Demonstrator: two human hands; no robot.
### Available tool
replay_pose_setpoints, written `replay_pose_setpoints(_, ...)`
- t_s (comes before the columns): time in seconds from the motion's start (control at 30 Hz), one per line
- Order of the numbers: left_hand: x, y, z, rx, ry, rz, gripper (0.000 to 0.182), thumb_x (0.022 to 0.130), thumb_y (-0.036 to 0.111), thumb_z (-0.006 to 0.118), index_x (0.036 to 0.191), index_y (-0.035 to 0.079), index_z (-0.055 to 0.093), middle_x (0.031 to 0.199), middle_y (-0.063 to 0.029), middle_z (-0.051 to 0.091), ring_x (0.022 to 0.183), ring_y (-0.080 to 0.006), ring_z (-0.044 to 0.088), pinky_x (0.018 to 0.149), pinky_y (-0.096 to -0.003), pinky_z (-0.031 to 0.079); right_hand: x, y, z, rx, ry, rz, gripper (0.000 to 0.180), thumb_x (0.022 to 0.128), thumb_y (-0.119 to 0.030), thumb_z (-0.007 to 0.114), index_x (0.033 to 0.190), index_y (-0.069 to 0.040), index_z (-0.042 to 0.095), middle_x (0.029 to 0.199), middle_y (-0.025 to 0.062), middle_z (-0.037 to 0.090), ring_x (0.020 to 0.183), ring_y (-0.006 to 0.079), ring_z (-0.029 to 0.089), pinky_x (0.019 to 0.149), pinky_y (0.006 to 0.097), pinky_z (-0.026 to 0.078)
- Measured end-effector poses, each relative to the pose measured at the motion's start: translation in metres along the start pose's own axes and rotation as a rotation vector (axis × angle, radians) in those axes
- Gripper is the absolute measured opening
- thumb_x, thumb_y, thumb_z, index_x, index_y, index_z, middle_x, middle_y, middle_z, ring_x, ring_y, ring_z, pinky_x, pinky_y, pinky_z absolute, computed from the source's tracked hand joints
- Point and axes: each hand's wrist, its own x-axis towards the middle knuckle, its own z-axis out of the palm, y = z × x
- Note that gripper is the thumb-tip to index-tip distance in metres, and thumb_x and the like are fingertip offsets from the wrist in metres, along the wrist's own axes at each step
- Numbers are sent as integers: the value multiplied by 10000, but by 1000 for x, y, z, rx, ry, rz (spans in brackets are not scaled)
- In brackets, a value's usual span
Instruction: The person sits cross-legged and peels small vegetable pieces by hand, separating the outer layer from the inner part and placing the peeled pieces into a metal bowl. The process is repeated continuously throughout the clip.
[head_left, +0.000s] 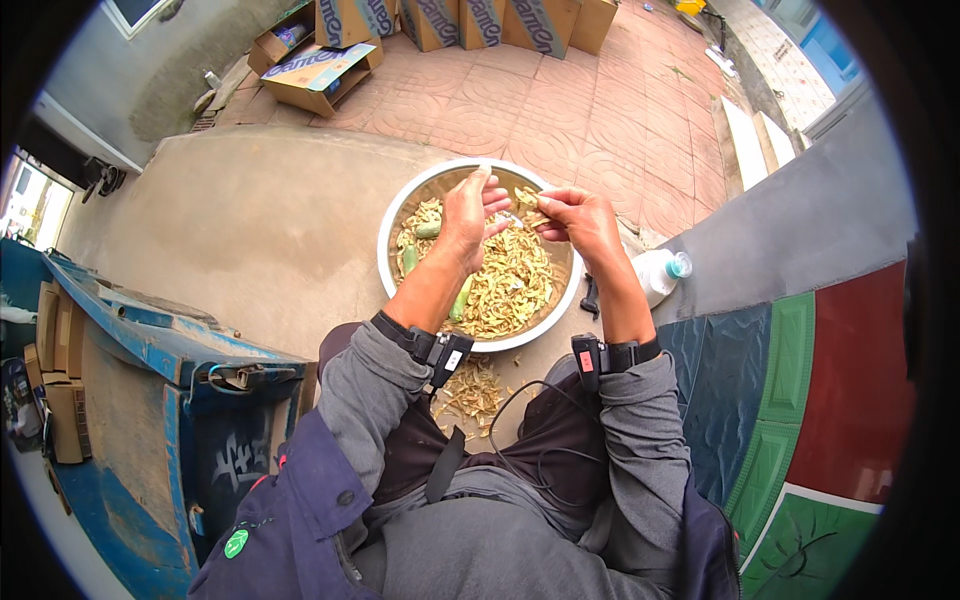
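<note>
A wide metal basin (388, 279) sits on the ground before me, holding a heap of dry yellow-green pods or strips (517, 281). Several green vegetables, one a pale green one (460, 300), lie among them on the left side. Over the heap, my left hand (472, 214) is raised with its palm turned right and fingers apart; I see nothing in it. My right hand (581, 221), above the basin's right rim, pinches a few yellow pieces (527, 199) between thumb and fingers. Both wrists wear black straps with small boxes.
Dry husks (471, 394) litter the ground between my feet. Right of the basin stands a white plastic bottle (654, 276) near a black object (590, 298). A blue metal cart (225, 360) is at my left. Cardboard boxes (525, 26) stand on the paving ahead. A cable (491, 427) crosses my lap.
</note>
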Motion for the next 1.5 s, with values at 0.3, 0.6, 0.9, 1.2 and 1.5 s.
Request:
replay_pose_setpoints(0.3,28,-18,19,-546,-282,-123,531,1073,515,341,1225,64,574,1032,-128,672,965,-286,654,810,-434,538,3,-1,29,97,55,-233,181,969,-101,696,1074,34,753,892,83,765,722,124,713,603,244,561)
replay_pose_setpoints(0.6,48,-25,21,-595,-214,-174,415,1077,377,402,1195,26,590,1124,-181,676,1008,-313,670,838,-467,565,-3,-7,25,-294,149,-342,267,954,-81,655,1203,10,687,994,186,738,759,279,742,702,383,579)
replay_pose_setpoints(0.9,43,-30,20,-522,-240,-207,316,1088,318,404,1108,65,592,1087,-117,681,963,-248,673,839,-438,568,-4,-13,16,-701,252,-497,179,884,-161,729,1047,-110,782,939,135,700,880,317,696,775,430,550)
replay_pose_setpoints(1.2,39,-38,20,-463,-149,-240,205,1056,256,462,1038,84,571,977,-92,652,800,-232,652,686,-423,563,-1,0,22,-1056,284,-515,129,836,-189,764,878,-67,754,908,143,667,879,341,689,740,457,549)
replay_pose_setpoints(1.5,36,-34,22,-503,-153,-242,229,1058,253,461,1021,66,588,947,-73,657,784,-209,661,725,-452,576,2,8,21,-1092,275,-593,158,918,-191,703,942,-40,664,926,147,669,884,369,674,761,479,532)
